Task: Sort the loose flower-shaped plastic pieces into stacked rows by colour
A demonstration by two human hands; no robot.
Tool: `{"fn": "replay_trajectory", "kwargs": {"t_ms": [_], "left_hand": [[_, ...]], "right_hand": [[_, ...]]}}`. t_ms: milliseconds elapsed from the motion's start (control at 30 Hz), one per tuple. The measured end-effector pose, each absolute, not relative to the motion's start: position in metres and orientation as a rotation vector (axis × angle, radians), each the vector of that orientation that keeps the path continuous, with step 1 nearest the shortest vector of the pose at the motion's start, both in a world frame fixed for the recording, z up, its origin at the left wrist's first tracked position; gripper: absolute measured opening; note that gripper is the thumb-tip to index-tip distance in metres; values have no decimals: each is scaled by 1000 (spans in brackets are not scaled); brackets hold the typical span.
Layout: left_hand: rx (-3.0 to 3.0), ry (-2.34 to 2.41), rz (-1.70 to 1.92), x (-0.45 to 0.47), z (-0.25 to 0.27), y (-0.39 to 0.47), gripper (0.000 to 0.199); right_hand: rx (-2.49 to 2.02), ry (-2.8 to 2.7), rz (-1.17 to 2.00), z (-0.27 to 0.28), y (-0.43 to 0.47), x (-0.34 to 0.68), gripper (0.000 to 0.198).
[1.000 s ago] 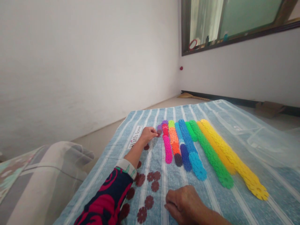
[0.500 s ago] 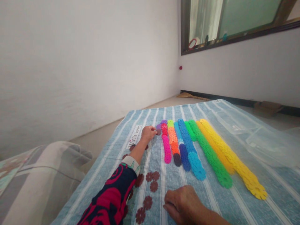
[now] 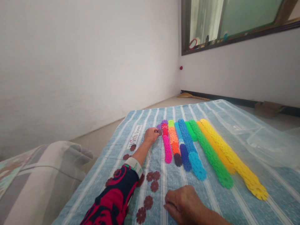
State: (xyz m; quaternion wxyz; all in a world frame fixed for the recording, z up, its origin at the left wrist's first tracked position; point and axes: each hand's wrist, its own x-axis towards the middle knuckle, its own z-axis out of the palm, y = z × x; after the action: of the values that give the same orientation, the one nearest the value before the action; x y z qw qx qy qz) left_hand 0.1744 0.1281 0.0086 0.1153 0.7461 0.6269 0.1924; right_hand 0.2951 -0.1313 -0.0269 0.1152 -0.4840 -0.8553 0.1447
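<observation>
My left hand (image 3: 151, 135) reaches to the far end of the rows, its fingers pinched at a brown flower-shaped plastic disc (image 3: 159, 132). That disc lies against a purple disc (image 3: 159, 126), beside the red and pink row (image 3: 167, 148). Resting on the cloth nearer to me, my right hand (image 3: 184, 203) is curled into a loose fist, and nothing shows in it. Loose brown discs (image 3: 154, 186) are scattered around my left forearm, which partly covers some of them. Overlapping discs form rows to the right: orange (image 3: 173, 137), blue (image 3: 187, 134), green (image 3: 211, 159) and yellow (image 3: 231, 159).
A striped blue cloth (image 3: 112, 168) covers the table. Clear plastic bags (image 3: 269, 143) lie at its right side. Grey fabric (image 3: 53, 175) is draped over something at the left. Walls rise behind, with a window (image 3: 246, 18) at upper right.
My left hand has shifted slightly right and its fingertips have come down closer over the brown disc. The forearm now uncovers more brown discs on its left. My right hand stays put.
</observation>
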Motion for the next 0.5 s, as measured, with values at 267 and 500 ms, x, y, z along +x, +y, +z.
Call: {"fn": "replay_trajectory", "kwargs": {"t_ms": [267, 500], "left_hand": [[2189, 1903, 574, 176, 8, 124, 31], [2297, 1925, 472, 143, 22, 104, 29]], "right_hand": [[-1422, -2501, 410, -29, -131, 295, 14], [-1436, -2477, 444, -27, -135, 296, 15]]}}
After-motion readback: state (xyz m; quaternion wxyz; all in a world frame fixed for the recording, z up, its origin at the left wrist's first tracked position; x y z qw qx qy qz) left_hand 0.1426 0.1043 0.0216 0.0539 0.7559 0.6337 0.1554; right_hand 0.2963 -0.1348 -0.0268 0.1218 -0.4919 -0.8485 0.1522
